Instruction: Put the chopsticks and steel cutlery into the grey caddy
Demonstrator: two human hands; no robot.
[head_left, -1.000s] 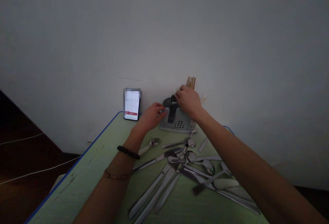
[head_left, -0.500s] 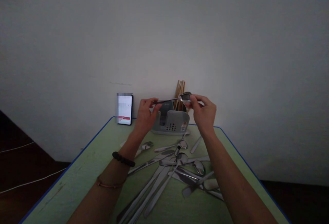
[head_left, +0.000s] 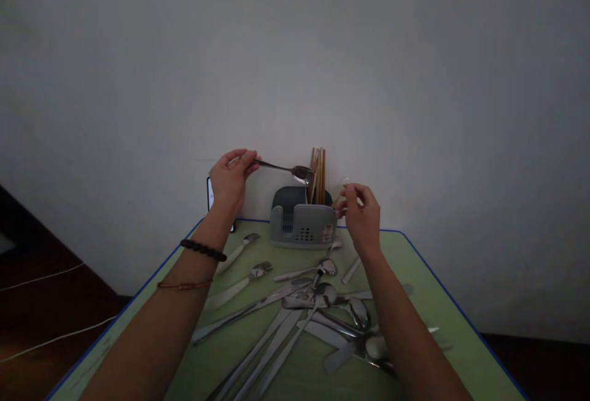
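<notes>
My left hand (head_left: 233, 177) is closed on the handle end of a metal spoon (head_left: 302, 173). The spoon lies nearly level in the air, its bowl above the grey utensil holder (head_left: 302, 229) and close to the chopsticks (head_left: 320, 177). My right hand (head_left: 362, 217) is beside the holder's right side, thumb and fingers bent together. A faint, pale glint shows by its fingertips; what it is, I cannot make out. Several chopsticks stand upright in the holder's right part.
A green table (head_left: 147, 327) with a blue edge meets the wall. Loose spoons (head_left: 325, 295), forks (head_left: 261, 269) and knives (head_left: 258, 306) lie spread before the holder, some overlapping. A phone (head_left: 210, 194) leans at the wall, mostly behind my left hand.
The spoon's bowl has left my right hand. My left hand has moved left and up with the spoon, while my right hand has dropped slightly. The view has shifted a little.
</notes>
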